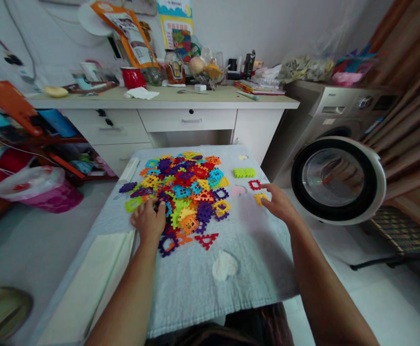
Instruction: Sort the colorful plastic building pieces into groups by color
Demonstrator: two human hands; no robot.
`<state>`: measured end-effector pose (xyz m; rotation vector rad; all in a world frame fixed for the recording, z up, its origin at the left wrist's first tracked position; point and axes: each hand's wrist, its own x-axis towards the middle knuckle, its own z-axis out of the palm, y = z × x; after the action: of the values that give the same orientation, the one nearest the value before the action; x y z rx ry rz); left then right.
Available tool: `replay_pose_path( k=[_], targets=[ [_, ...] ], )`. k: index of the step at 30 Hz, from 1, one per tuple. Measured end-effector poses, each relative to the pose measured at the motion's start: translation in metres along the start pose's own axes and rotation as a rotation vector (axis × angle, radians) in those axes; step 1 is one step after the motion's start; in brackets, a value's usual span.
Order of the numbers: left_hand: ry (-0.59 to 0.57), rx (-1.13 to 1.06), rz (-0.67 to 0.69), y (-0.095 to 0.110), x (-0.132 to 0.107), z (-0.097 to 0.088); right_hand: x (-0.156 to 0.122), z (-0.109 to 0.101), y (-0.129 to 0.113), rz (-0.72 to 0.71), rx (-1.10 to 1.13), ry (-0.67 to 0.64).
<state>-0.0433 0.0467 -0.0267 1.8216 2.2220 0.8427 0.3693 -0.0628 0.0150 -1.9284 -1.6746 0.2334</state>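
Colourful notched plastic building pieces [183, 191] lie in a loose pile on a cloth-covered table. At the pile's left edge, my left hand [149, 222] rests on the pieces with its thumb apart from its fingers; part of its fingertips is hidden among them. To the right of the pile, my right hand [279, 204] has its fingers apart. Its fingertips are at a red square frame piece [255, 185] and a yellow piece [260, 199]. Beyond them sits a row of lime-green pieces [244, 172]. A red triangular piece [207, 240] lies at the pile's near side.
The grey tablecloth [253, 269] has heart patches. Folded pale cloth [87, 274] lies along the left edge. A cluttered white counter [191, 98] stands behind. To the right is a washing machine with its round door [337, 180] open; a pink bin [44, 190] stands left.
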Motion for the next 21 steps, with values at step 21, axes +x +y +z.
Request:
replay_pose_path(
  k=[21],
  targets=[
    [0.011, 0.009, 0.023, 0.0, -0.004, 0.001, 0.001, 0.091, -0.049, -0.151, 0.087, 0.04]
  ],
)
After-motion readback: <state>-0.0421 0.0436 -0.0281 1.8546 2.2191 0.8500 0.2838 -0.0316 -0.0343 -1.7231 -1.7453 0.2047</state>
